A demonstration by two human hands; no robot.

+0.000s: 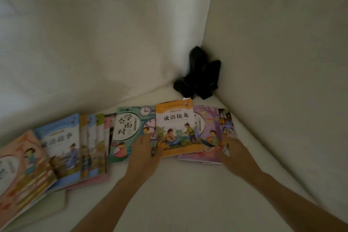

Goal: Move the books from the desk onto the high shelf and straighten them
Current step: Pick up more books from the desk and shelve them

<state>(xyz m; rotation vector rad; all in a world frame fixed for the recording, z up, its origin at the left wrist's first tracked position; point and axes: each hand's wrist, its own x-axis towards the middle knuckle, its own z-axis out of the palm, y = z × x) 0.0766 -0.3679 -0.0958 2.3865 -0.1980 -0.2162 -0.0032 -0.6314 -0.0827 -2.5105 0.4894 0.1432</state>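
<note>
a row of thin picture books lies fanned across a white shelf (pixel 188 184), set in a corner where two pale walls meet. the left hand (pixel 145 151) rests on the near right corner of the green book (pixel 130 130), the one with a clock on its cover; its fingers (pixel 144 138) lie flat along the edge where that cover meets the orange book (pixel 178 128), and whether the thumb curls under an edge cannot be told. the right hand (pixel 234 153) is at the near right end of the row, its fingers (pixel 225 149) bent around the near edge of the purple book (pixel 209 133) and the small dark-covered book (pixel 227 124) lying over its right side. the orange book lies between the two hands, overlapping the green one on its left and the purple one on its right.

further left, several narrow books (pixel 96 137) overlap like tiles, then a blue book (pixel 62 145) and a pink book (pixel 20 171) nearest the camera at the left edge, both lying flat and tilted. the picture is blurred there, so their titles cannot be read.

in the far corner of the shelf a black bundle (pixel 199 75) leans against the walls, just behind the orange book.
</note>
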